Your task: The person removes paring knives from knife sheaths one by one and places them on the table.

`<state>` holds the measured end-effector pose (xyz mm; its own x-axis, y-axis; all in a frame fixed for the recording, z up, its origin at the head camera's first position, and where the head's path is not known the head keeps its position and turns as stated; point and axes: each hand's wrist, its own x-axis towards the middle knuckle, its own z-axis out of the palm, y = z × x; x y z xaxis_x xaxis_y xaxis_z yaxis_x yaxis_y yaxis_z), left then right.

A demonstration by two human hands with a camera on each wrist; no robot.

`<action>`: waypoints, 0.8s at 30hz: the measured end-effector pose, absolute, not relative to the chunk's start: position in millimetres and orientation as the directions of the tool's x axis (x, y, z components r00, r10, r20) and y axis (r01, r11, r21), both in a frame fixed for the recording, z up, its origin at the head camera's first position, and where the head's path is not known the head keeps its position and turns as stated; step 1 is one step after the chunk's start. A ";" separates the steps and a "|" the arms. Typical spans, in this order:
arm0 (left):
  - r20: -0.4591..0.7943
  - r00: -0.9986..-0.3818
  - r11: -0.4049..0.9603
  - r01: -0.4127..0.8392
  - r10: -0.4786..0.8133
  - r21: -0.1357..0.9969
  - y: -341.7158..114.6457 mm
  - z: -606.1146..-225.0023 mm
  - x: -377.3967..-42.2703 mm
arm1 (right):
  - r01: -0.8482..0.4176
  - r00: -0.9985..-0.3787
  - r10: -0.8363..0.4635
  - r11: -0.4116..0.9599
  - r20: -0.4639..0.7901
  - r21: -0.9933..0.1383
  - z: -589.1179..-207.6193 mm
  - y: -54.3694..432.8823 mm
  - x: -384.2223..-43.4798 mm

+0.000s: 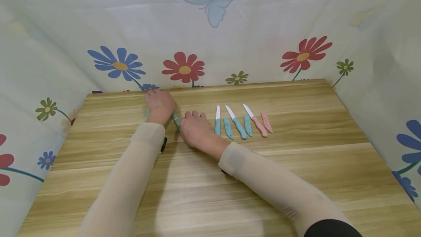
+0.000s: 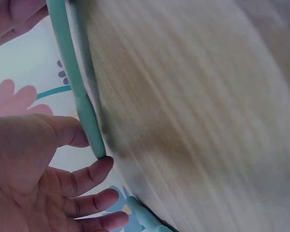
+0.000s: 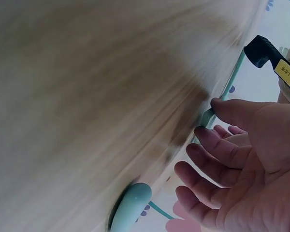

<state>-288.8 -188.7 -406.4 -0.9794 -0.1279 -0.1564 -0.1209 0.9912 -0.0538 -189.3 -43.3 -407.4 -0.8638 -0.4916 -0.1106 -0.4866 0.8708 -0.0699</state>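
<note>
Head view: the green knife (I think) point(image 1: 176, 121) sits between the left hand point(image 1: 160, 106) and right hand point(image 1: 196, 129), long axis running far left to near right. Neither's closer tbh; each pinches 1 end, thumb against index.

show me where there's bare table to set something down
Free table: right of the pink sheath, and nearer, between left sleeve and right sleeve. Crowded: around left hand, right hand and their green item, and the row of knives and blue sheaths.
</note>
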 end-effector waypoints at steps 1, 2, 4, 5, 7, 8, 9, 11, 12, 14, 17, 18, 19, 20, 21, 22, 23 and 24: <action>-0.149 -0.980 0.991 -0.124 -0.130 -0.048 -188.2 -405.8 -288.2 | -0.485 -0.865 -0.490 0.871 -0.105 -0.073 -407.1 -42.7 -189.2; -0.142 -0.981 0.991 -0.127 -0.132 -0.041 -187.8 -405.0 -287.5 | -0.483 -0.867 -0.488 0.872 -0.098 -0.078 -406.6 -41.9 -189.0; -0.116 -0.984 0.991 -0.135 -0.136 -0.018 -187.0 -402.7 -285.7 | -0.478 -0.872 -0.484 0.874 -0.078 -0.085 -405.0 -40.2 -188.9; -0.100 -0.985 0.990 -0.140 -0.140 0.001 -186.9 -401.4 -284.8 | -0.474 -0.875 -0.480 0.876 -0.067 -0.088 -404.1 -39.2 -189.0; -0.072 -0.987 0.988 -0.150 -0.147 0.040 -187.4 -398.6 -283.2 | -0.467 -0.880 -0.472 0.879 -0.046 -0.093 -402.2 -37.1 -189.2; -0.059 -0.987 0.986 -0.154 -0.150 0.065 -187.8 -397.0 -282.2 | -0.464 -0.883 -0.468 0.881 -0.036 -0.095 -401.3 -35.9 -189.4; -0.046 -0.987 0.983 -0.155 -0.152 0.093 -188.4 -395.4 -281.2 | -0.461 -0.885 -0.465 0.882 -0.026 -0.098 -400.7 -34.8 -189.7; -0.027 -0.988 0.976 -0.154 -0.152 0.155 -189.8 -392.5 -279.5 | -0.455 -0.889 -0.459 0.884 -0.013 -0.106 -399.7 -32.0 -190.1; -0.023 -0.988 0.970 -0.153 -0.152 0.191 -190.6 -391.5 -278.9 | -0.454 -0.889 -0.457 0.884 -0.006 -0.109 -399.2 -30.4 -190.3; -0.019 -0.988 0.947 -0.152 -0.153 0.282 -192.3 -390.2 -278.0 | -0.450 -0.892 -0.453 0.885 0.007 -0.121 -398.9 -27.2 -190.9; -0.032 -0.984 0.877 -0.169 -0.173 0.450 -195.3 -390.3 -278.0 | -0.445 -0.894 -0.447 0.884 0.020 -0.140 -397.2 -21.8 -191.6; -0.040 -0.983 0.847 -0.175 -0.180 0.502 -196.3 -390.8 -278.3 | -0.443 -0.895 -0.445 0.885 0.023 -0.146 -396.5 -19.9 -191.7; -0.043 -0.983 0.819 -0.175 -0.181 0.546 -197.2 -391.1 -278.5 | -0.440 -0.897 -0.442 0.885 0.022 -0.150 -395.7 -17.9 -191.6; -0.048 -0.982 0.790 -0.176 -0.183 0.587 -198.1 -391.1 -279.0 | -0.436 -0.899 -0.438 0.887 0.021 -0.154 -394.8 -16.0 -191.4; -0.056 -0.981 0.762 -0.179 -0.185 0.622 -198.9 -390.6 -279.3 | -0.433 -0.900 -0.435 0.888 0.019 -0.157 -394.0 -13.8 -191.4; -0.061 -0.981 0.738 -0.178 -0.183 0.651 -199.8 -390.8 -279.7 | -0.430 -0.901 -0.433 0.889 0.019 -0.159 -393.5 -11.8 -191.4; -0.070 -0.981 0.701 -0.177 -0.179 0.691 -200.4 -390.7 -279.4 | -0.427 -0.903 -0.430 0.890 0.020 -0.163 -392.7 -9.8 -191.0; -0.083 -0.982 0.657 -0.177 -0.172 0.733 -200.8 -390.2 -278.2 | -0.424 -0.904 -0.427 0.890 0.022 -0.165 -392.2 -7.8 -190.7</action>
<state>-278.2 -200.8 -390.2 -0.9817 -0.1717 -0.0826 -0.1766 0.6569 0.7330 -190.7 -7.8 -392.2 -0.9040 -0.4270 0.0215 -0.4244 0.8903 -0.1651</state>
